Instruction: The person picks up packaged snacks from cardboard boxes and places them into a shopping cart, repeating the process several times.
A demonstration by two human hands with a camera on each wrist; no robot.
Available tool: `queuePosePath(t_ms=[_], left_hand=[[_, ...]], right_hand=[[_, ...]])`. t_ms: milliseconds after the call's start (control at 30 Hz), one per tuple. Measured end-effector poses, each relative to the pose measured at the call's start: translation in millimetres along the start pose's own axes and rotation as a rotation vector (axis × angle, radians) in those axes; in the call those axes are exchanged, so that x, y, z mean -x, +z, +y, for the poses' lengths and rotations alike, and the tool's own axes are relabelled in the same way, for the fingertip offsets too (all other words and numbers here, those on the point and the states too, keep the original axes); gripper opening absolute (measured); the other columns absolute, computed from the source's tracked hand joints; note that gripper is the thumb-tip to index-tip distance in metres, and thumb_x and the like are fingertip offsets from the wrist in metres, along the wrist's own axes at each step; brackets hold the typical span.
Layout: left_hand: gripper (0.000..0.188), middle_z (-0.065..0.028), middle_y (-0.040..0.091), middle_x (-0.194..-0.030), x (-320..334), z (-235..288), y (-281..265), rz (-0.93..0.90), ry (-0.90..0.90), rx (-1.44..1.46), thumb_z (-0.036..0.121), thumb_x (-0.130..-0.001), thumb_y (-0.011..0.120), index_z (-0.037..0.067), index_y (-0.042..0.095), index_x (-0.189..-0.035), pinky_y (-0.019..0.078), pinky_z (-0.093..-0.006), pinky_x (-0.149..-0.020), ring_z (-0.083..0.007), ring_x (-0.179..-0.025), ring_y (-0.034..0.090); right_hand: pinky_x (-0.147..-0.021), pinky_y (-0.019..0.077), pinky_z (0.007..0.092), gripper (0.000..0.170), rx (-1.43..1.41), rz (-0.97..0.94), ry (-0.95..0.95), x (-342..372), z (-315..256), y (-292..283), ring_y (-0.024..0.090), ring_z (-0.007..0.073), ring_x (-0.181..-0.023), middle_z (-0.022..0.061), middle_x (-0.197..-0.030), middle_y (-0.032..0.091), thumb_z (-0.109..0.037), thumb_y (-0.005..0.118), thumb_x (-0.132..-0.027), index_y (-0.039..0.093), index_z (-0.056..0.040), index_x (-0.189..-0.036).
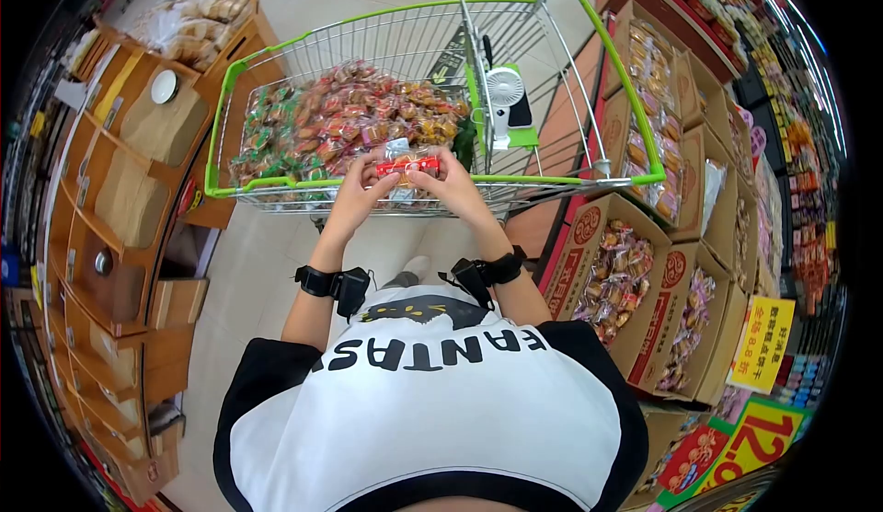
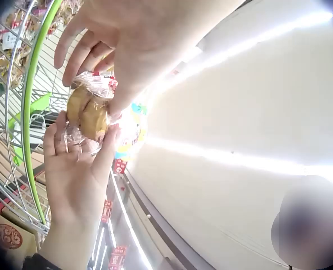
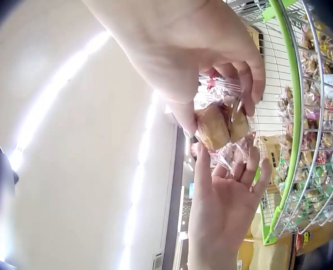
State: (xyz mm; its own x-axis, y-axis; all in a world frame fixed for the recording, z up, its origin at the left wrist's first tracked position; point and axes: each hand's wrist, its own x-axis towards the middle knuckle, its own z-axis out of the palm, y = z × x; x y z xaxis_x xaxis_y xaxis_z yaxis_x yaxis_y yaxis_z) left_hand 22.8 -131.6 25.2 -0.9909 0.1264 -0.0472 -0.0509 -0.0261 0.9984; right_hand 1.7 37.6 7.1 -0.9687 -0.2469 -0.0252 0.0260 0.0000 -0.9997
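Observation:
Between both hands, above the near rim of a shopping cart (image 1: 432, 184), is a clear-wrapped packet of baked snacks (image 1: 405, 168) with a red label facing up. Its underside shows golden-brown pieces (image 2: 87, 115) through the crinkled film. My left hand (image 1: 357, 190) pinches one end, its thumb on the near side and fingers behind. At the other end, my right hand (image 1: 457, 190) pinches the packet the same way; both hands also show around it in the right wrist view. Many similar wrapped snacks (image 1: 345, 112) are heaped in the cart basket below and beyond the hands.
A small white fan (image 1: 504, 87) is fixed at the cart's child-seat panel. Cardboard boxes of wrapped snacks (image 1: 612, 277) line the right side, near a yellow sign (image 1: 762, 342). Wooden display shelves (image 1: 138, 199) stand at the left, with bagged bread (image 1: 198, 29) farther back.

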Motion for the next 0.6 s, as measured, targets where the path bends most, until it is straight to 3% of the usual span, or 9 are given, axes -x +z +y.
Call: queuePosePath(t_ms=[100, 167, 233, 300, 367, 433, 467, 533, 600], left_hand=[[0.04, -0.0048, 0.054, -0.084, 11.4, -9.1, -17.8, 0.053, -0.128, 0.034, 0.019, -0.077, 0.058, 0.0, 0.04, -0.108, 0.0406, -0.0199, -0.061, -0.0071, -0.071, 0.05], [0.041, -0.0044, 0.055, -0.081, 16.4, -18.5, -26.7, 0.098, -0.254, 0.015, 0.025, -0.078, 0.057, 0.001, 0.041, -0.107, 0.0415, -0.0207, -0.061, -0.0084, -0.071, 0.052], [0.042, -0.0044, 0.055, -0.08, 20.9, -26.4, -34.9, 0.122, -0.314, 0.025, 0.027, -0.078, 0.056, 0.001, 0.042, -0.107, 0.042, -0.0216, -0.061, -0.0091, -0.071, 0.052], [0.043, -0.0044, 0.055, -0.079, 23.5, -27.3, -39.9, 0.144, -0.373, 0.034, 0.029, -0.078, 0.056, 0.002, 0.042, -0.107, 0.0424, -0.0226, -0.062, -0.0098, -0.071, 0.053], [0.035, -0.0024, 0.054, -0.079, 20.8, -21.9, -44.6, 0.239, -0.405, 0.068, 0.028, -0.078, 0.055, 0.004, 0.045, -0.103, 0.0443, -0.0236, -0.061, -0.0115, -0.071, 0.054], [0.034, -0.003, 0.053, -0.08, 10.8, -17.6, -55.4, 0.264, -0.403, 0.074, 0.027, -0.078, 0.055, 0.004, 0.046, -0.102, 0.0449, -0.0244, -0.061, -0.0115, -0.07, 0.054], [0.04, -0.0047, 0.054, -0.084, 3.7, -13.5, -62.9, 0.262, -0.33, 0.129, 0.027, -0.079, 0.055, 0.003, 0.042, -0.108, 0.0438, -0.0249, -0.064, -0.0122, -0.073, 0.054], [0.046, -0.0064, 0.055, -0.088, -12.3, -2.3, -71.3, 0.262, -0.258, 0.181, 0.026, -0.079, 0.054, 0.002, 0.037, -0.114, 0.0428, -0.0255, -0.067, -0.0129, -0.076, 0.054], [0.052, -0.0089, 0.052, -0.094, -26.2, 13.3, -75.5, 0.359, 0.091, 0.399, 0.021, -0.08, 0.051, 0.0, 0.027, -0.122, 0.0424, -0.0282, -0.073, -0.0151, -0.086, 0.051]], right_hand=[[-0.057, 0.0426, 0.0246, 0.043, 0.042, -0.07, 0.009, -7.7, 12.2, 12.7, 0.052, 0.0092, -0.065, 0.0055, -0.076, 0.056, -0.033, 0.063, -0.071, 0.049, 0.002, -0.092], [-0.055, 0.0423, 0.0241, 0.041, 0.065, -0.139, 0.183, -6.2, 2.5, 19.9, 0.052, 0.0093, -0.06, 0.0052, -0.072, 0.056, -0.033, 0.061, -0.073, 0.051, 0.0031, -0.091], [-0.053, 0.0422, 0.0219, 0.038, 0.103, -0.197, 0.186, -9.5, 5.6, 26.2, 0.052, 0.0093, -0.056, 0.0052, -0.07, 0.056, -0.031, 0.06, -0.075, 0.053, 0.0036, -0.088], [-0.052, 0.0426, 0.0197, 0.039, -0.037, -0.188, 0.273, -12.7, 10.0, 36.0, 0.052, 0.0097, -0.054, 0.0054, -0.072, 0.056, -0.03, 0.06, -0.075, 0.052, 0.0038, -0.091], [-0.056, 0.0449, 0.0202, 0.039, -0.062, -0.182, 0.3, -19.8, 4.1, 41.2, 0.055, 0.0109, -0.061, 0.0067, -0.077, 0.057, -0.028, 0.06, -0.075, 0.05, 0.0035, -0.095], [-0.061, 0.0468, 0.0221, 0.038, -0.118, -0.187, 0.161, -38.9, 6.6, 47.9, 0.056, 0.0126, -0.073, 0.0084, -0.083, 0.057, -0.023, 0.059, -0.076, 0.047, 0.0034, -0.1], [-0.064, 0.0446, 0.0222, 0.034, -0.073, -0.151, -0.006, -56.6, 27.3, 52.8, 0.055, 0.0118, -0.078, 0.0079, -0.09, 0.055, -0.021, 0.055, -0.078, 0.048, 0.001, -0.103], [-0.075, 0.0432, 0.0268, 0.05, -0.233, -0.176, -0.012, -65.4, -16.4, 58.4, 0.051, 0.0163, -0.09, 0.0129, -0.109, 0.046, -0.02, 0.056, -0.078, 0.034, -0.0012, -0.119], [-0.078, 0.0421, 0.0283, 0.055, -0.308, -0.168, -0.089, -73.1, -28.8, 62.4, 0.05, 0.0181, -0.096, 0.0145, -0.116, 0.042, -0.02, 0.056, -0.078, 0.029, -0.0028, -0.124]])
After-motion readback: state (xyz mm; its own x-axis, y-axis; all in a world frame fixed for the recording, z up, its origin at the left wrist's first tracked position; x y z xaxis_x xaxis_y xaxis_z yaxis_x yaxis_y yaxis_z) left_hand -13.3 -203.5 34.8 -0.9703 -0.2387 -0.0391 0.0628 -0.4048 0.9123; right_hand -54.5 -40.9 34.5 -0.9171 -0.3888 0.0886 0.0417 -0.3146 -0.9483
